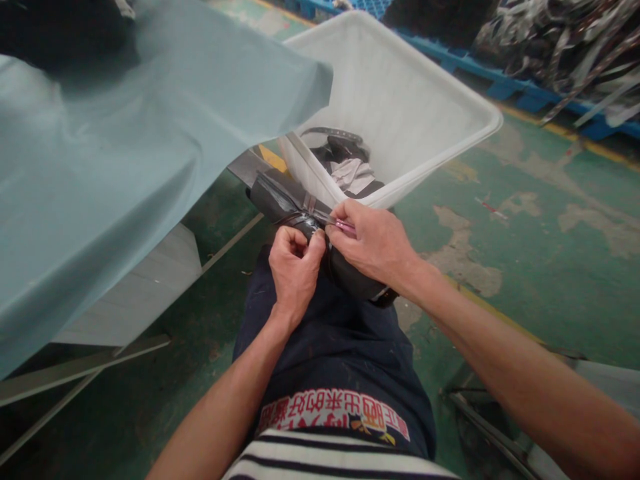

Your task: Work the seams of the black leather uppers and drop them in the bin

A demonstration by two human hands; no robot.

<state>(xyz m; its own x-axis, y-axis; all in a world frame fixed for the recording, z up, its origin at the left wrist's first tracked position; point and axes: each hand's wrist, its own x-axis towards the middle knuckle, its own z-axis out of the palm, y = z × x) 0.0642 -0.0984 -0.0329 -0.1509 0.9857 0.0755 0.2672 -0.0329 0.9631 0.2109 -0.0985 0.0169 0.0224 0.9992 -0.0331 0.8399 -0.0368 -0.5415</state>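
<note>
A dark, shiny rolled bundle lies slantwise in front of my legs, with thin cords or straps around its middle. My left hand is closed in a pinch against the bundle's near side, by the cords. What sits between its thumb and finger is too small to make out. My right hand is closed around a small pink-handled tool with a thin metal tip. That tip points left, onto the cords near my left fingertips. Both hands partly cover the bundle's middle and right end.
Just beyond the bundle stands a large white plastic bin holding dark and pale scraps. Blue-grey sheet material drapes over a table at the left. Blue pallets loaded with strips lie at the back right. A metal frame is at lower right.
</note>
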